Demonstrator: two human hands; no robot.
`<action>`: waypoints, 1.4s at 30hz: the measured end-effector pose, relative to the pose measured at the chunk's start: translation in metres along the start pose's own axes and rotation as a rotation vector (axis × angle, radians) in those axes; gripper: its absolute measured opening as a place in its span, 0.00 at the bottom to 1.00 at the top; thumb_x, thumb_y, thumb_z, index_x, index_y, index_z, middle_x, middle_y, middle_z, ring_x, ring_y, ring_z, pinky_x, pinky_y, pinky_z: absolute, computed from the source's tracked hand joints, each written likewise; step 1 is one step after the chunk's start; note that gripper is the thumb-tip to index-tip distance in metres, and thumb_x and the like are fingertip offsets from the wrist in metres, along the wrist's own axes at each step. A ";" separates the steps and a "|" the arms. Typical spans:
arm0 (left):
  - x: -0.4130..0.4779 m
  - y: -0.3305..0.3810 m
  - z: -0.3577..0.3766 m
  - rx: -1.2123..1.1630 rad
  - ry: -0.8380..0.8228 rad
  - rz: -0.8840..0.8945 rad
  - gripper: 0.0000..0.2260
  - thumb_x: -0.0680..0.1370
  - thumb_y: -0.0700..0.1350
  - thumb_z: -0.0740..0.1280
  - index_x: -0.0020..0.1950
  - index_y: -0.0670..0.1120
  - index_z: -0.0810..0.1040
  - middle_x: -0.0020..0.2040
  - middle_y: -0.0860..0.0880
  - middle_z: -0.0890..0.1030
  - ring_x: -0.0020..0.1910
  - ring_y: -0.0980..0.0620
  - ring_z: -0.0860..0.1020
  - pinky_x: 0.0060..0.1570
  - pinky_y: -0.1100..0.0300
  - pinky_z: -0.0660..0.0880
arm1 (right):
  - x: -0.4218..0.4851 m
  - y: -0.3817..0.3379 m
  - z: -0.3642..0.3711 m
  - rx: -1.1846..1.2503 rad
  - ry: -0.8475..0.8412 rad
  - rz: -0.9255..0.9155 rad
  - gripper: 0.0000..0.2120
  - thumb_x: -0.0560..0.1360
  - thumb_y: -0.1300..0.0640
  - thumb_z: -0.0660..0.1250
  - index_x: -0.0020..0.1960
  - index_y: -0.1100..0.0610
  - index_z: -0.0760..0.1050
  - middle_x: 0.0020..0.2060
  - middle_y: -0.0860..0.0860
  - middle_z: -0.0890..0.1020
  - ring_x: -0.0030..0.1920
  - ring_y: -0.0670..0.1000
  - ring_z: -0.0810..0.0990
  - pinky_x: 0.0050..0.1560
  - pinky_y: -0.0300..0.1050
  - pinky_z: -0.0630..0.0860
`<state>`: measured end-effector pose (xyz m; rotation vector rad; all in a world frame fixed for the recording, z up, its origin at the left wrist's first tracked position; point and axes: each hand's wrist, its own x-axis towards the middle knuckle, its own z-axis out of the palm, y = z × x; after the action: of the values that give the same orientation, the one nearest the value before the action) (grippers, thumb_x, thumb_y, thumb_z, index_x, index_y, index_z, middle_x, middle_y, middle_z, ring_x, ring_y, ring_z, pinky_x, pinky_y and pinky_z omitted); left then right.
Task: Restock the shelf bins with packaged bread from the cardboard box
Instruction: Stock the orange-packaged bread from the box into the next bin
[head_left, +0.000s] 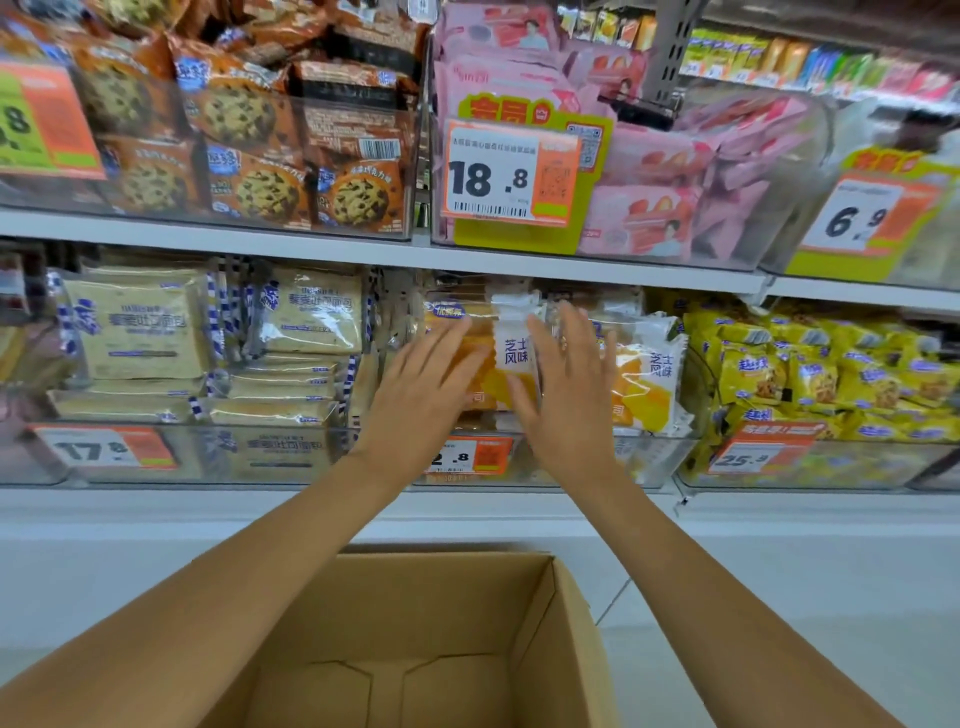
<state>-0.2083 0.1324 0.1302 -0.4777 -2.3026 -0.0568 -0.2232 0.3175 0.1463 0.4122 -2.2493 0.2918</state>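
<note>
While the orange-and-white bread pack (511, 353) stands upright in the middle clear bin (644, 460) at the centre of the frame, my left hand (431, 379) presses flat on its left side and my right hand (566, 387) on its right, fingers of both straight, not curled round it. A matching pack (644, 384) leans just to its right. Pale toast packs (135, 325) fill the bin at left, yellow snack bags (810, 374) the one at right. Bottom centre, the cardboard box (540, 629) sits open beneath my forearms.
</note>
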 end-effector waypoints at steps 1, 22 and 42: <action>0.003 0.004 0.002 -0.003 -0.040 -0.008 0.26 0.78 0.51 0.68 0.75 0.48 0.66 0.77 0.43 0.63 0.76 0.42 0.62 0.73 0.45 0.61 | -0.007 0.012 -0.002 -0.012 0.043 0.064 0.28 0.78 0.44 0.60 0.75 0.53 0.63 0.75 0.59 0.63 0.77 0.59 0.58 0.76 0.64 0.49; 0.015 0.020 0.033 0.032 -0.144 -0.107 0.30 0.81 0.62 0.49 0.81 0.54 0.48 0.81 0.41 0.51 0.79 0.39 0.48 0.75 0.34 0.49 | -0.002 0.074 0.009 -0.127 -0.132 -0.026 0.38 0.74 0.30 0.53 0.78 0.49 0.57 0.78 0.56 0.58 0.78 0.59 0.53 0.73 0.71 0.45; -0.308 -0.018 -0.146 -0.176 -0.758 -0.696 0.42 0.73 0.71 0.55 0.79 0.59 0.35 0.81 0.49 0.39 0.80 0.41 0.42 0.72 0.33 0.56 | -0.224 -0.011 -0.126 0.241 -0.983 0.257 0.40 0.75 0.37 0.65 0.80 0.47 0.49 0.79 0.50 0.48 0.79 0.51 0.47 0.75 0.51 0.55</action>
<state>0.0813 -0.0100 0.0185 0.3097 -3.1215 -0.4933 0.0058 0.3941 0.0577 0.4467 -3.2579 0.5911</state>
